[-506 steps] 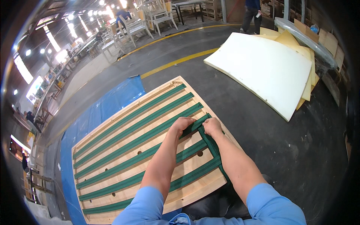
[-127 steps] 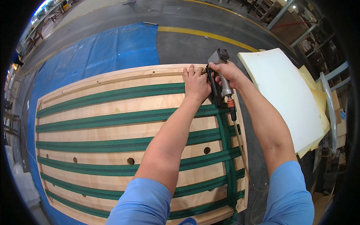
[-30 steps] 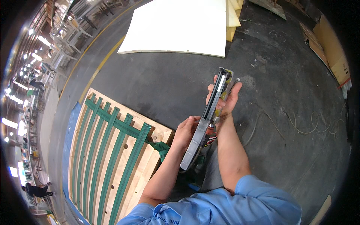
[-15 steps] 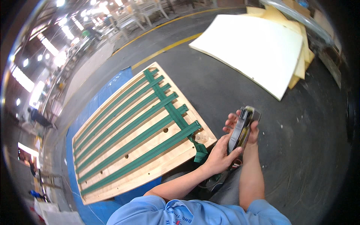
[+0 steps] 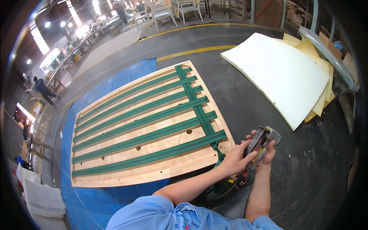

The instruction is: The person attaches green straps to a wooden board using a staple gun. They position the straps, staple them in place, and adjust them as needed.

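Observation:
My two hands hold a staple gun (image 5: 263, 142) in front of me, right of a wooden frame panel (image 5: 138, 173). My left hand (image 5: 234, 160) is closed along the gun's long lower part. My right hand (image 5: 268, 154) wraps its other side, fingers partly hidden. Green webbing straps (image 5: 153, 155) run lengthwise over the panel in several rows. One green cross strap (image 5: 200, 113) weaves through them near the right end, and its loose tail (image 5: 220, 156) hangs over the near corner, next to my left forearm.
A blue sheet (image 5: 115, 82) lies under the panel. White and yellow foam sheets (image 5: 276, 73) are stacked on the dark floor at the far right, beside a plastic-wrapped roll (image 5: 329, 57). White chairs (image 5: 163, 15) stand at the back. Another person (image 5: 45, 90) is far off left.
My view has turned, so panel and foam sit further right in the picture. Both hands keep hold of the staple gun, and it is tilted a little differently.

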A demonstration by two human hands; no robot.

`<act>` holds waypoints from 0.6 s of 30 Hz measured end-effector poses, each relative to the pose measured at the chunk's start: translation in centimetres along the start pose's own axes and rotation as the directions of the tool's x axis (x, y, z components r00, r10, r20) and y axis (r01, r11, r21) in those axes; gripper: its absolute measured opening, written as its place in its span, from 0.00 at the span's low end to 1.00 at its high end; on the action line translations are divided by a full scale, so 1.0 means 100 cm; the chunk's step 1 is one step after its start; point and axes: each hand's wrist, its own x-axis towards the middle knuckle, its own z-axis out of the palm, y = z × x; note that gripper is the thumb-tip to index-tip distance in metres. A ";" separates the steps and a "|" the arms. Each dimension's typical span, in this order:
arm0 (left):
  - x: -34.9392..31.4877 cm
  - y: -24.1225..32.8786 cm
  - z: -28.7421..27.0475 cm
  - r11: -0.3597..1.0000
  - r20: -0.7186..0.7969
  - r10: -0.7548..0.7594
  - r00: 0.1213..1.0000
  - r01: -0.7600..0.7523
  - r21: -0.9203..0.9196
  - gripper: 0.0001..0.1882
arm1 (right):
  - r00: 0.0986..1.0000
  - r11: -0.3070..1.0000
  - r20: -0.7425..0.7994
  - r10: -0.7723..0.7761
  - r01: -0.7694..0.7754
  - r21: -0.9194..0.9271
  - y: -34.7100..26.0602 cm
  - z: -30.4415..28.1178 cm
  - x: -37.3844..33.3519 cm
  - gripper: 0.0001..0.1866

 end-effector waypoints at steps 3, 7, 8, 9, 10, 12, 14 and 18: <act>0.000 -0.008 -0.005 0.957 -0.104 0.280 0.954 -0.268 0.114 0.26 | 0.958 0.965 -0.230 -0.169 0.113 -0.236 -0.066 -0.044 -0.027 0.34; -0.066 -0.060 -0.051 0.826 -0.152 0.329 0.932 -0.206 0.524 0.29 | 0.884 0.758 -0.454 -0.115 -0.217 -0.615 -0.113 -0.026 -0.006 0.22; -0.081 -0.066 -0.057 0.790 -0.162 0.320 0.933 -0.168 0.590 0.30 | 0.848 0.639 -0.513 -0.133 -0.322 -0.699 -0.116 -0.028 0.004 0.20; -0.091 -0.071 -0.053 0.782 -0.197 0.274 0.941 -0.099 0.616 0.30 | 0.811 0.600 -0.565 -0.149 -0.380 -0.704 -0.116 -0.037 0.012 0.18; -0.090 -0.071 -0.048 0.764 -0.194 0.279 0.940 -0.095 0.639 0.31 | 0.773 0.557 -0.611 -0.173 -0.435 -0.708 -0.113 -0.053 0.019 0.16; -0.085 -0.070 -0.034 0.739 -0.177 0.308 0.935 -0.117 0.664 0.33 | 0.685 0.574 -0.721 -0.110 -0.548 -0.609 -0.123 -0.100 0.014 0.20; -0.082 -0.072 -0.028 0.727 -0.159 0.278 0.947 -0.099 0.680 0.33 | 0.656 0.467 -0.748 -0.098 -0.633 -0.617 -0.106 -0.137 0.019 0.22; -0.087 -0.075 -0.032 0.609 -0.043 0.267 0.963 -0.134 0.781 0.28 | 0.617 0.281 -0.785 0.045 -0.762 -0.583 -0.056 -0.187 0.034 0.25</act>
